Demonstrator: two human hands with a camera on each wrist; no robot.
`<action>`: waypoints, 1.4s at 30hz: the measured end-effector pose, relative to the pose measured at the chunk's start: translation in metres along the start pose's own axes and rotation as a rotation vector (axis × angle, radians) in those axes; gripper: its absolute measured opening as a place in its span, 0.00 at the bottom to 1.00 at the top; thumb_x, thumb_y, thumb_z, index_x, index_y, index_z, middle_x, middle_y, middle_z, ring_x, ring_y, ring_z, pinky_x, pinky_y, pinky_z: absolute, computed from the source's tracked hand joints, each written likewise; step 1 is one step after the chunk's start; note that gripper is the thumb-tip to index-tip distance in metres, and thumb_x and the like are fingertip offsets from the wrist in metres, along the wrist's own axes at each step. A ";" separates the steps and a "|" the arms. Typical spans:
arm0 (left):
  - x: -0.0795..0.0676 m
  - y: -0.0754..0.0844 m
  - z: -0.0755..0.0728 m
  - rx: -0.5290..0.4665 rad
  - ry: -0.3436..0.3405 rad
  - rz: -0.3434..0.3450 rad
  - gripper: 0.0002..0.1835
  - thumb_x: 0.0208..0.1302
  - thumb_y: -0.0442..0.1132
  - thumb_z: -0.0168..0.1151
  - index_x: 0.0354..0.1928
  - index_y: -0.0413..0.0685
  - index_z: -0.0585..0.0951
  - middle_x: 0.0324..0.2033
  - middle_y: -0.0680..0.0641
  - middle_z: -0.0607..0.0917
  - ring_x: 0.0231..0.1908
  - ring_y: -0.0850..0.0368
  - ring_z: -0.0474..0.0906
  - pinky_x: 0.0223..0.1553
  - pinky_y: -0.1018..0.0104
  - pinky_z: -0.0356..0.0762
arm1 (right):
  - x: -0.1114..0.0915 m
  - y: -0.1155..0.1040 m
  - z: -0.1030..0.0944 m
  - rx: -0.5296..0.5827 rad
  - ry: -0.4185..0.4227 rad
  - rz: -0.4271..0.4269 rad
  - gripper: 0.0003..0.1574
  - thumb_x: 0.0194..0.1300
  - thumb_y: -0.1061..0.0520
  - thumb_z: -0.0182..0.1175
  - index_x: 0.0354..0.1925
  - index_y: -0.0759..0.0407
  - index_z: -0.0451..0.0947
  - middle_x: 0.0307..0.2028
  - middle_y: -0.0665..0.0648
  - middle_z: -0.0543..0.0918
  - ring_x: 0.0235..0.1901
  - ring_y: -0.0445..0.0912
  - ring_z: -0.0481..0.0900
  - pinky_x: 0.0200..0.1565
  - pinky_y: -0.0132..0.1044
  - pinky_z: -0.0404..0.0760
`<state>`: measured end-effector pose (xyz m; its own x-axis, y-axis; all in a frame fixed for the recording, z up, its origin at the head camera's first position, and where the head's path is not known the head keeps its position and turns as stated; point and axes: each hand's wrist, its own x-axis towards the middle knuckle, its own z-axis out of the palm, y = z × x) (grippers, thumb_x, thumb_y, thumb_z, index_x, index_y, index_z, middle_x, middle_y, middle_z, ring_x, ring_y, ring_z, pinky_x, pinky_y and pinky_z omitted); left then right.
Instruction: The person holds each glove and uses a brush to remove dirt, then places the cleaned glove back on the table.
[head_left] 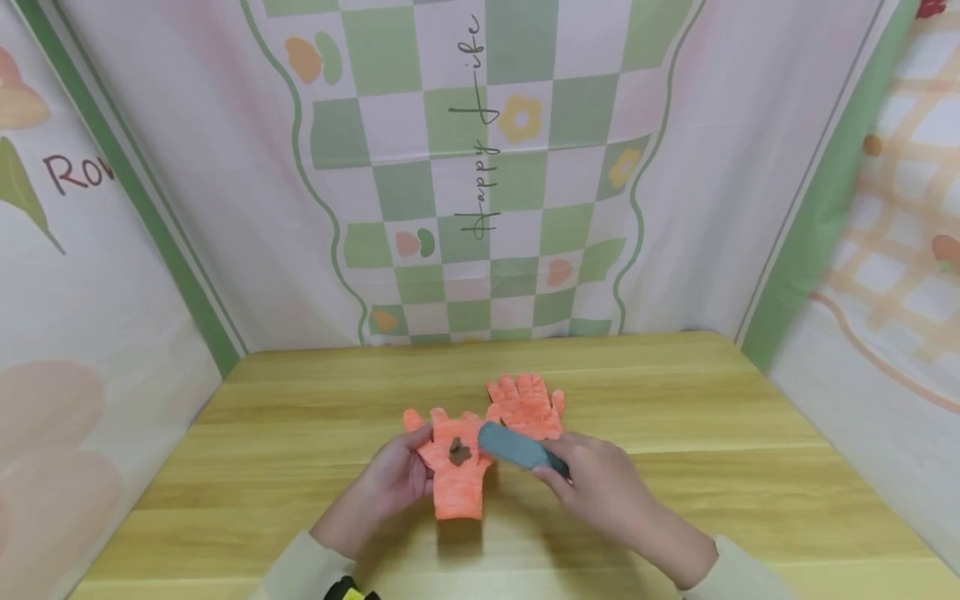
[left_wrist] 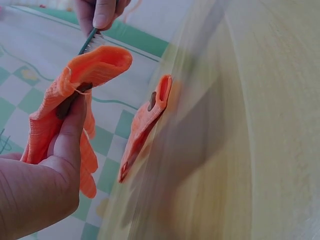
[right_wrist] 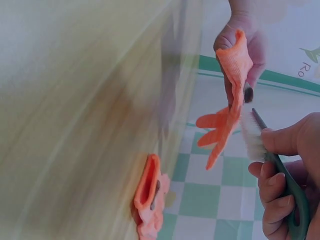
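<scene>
My left hand (head_left: 393,479) holds up an orange knit glove (head_left: 459,493) above the table, its fingers pointing away and its cuff toward me. A brown stain (head_left: 459,452) marks its palm or back; I cannot tell which. With my right hand (head_left: 606,479) I grip a green-handled brush (head_left: 513,445) at the glove's right side. In the right wrist view white bristles (right_wrist: 254,140) face the glove; whether they touch it is unclear. A second orange glove (head_left: 527,408) lies on the table behind, with a brown mark (left_wrist: 152,101) near its cuff in the left wrist view.
Both gloves are over a wood-grain table (head_left: 300,417). A green-and-white checked cloth (head_left: 517,167) hangs behind its far edge, with printed fabric (head_left: 82,333) at the left and more (head_left: 900,250) at the right. Something black and yellow (head_left: 351,590) shows by the left sleeve.
</scene>
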<state>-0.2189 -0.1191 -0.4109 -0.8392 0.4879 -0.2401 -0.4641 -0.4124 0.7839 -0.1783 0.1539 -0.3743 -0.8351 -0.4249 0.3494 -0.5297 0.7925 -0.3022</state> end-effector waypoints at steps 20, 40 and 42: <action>0.008 -0.006 0.013 0.023 -0.024 -0.015 0.19 0.79 0.45 0.35 0.53 0.44 0.75 0.34 0.51 0.85 0.34 0.62 0.81 0.38 0.65 0.80 | 0.020 -0.026 0.008 0.023 -0.004 -0.054 0.10 0.61 0.54 0.68 0.36 0.59 0.81 0.30 0.49 0.80 0.25 0.39 0.69 0.24 0.32 0.69; 0.002 -0.001 0.004 0.029 -0.006 0.006 0.24 0.80 0.45 0.34 0.67 0.34 0.61 0.44 0.43 0.85 0.43 0.53 0.83 0.45 0.60 0.80 | 0.005 -0.012 0.003 -0.014 -0.030 -0.041 0.12 0.61 0.51 0.68 0.36 0.58 0.83 0.30 0.48 0.82 0.25 0.37 0.73 0.25 0.31 0.73; 0.001 -0.001 0.004 0.024 -0.002 0.005 0.24 0.80 0.45 0.34 0.67 0.34 0.60 0.44 0.44 0.85 0.43 0.53 0.82 0.45 0.60 0.80 | 0.004 -0.011 0.003 -0.023 -0.029 -0.044 0.12 0.61 0.51 0.68 0.38 0.58 0.83 0.33 0.51 0.84 0.29 0.39 0.78 0.29 0.34 0.77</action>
<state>-0.2183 -0.1152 -0.4092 -0.8409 0.4876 -0.2347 -0.4526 -0.3961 0.7989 -0.1760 0.1425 -0.3720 -0.8151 -0.4718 0.3362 -0.5628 0.7825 -0.2664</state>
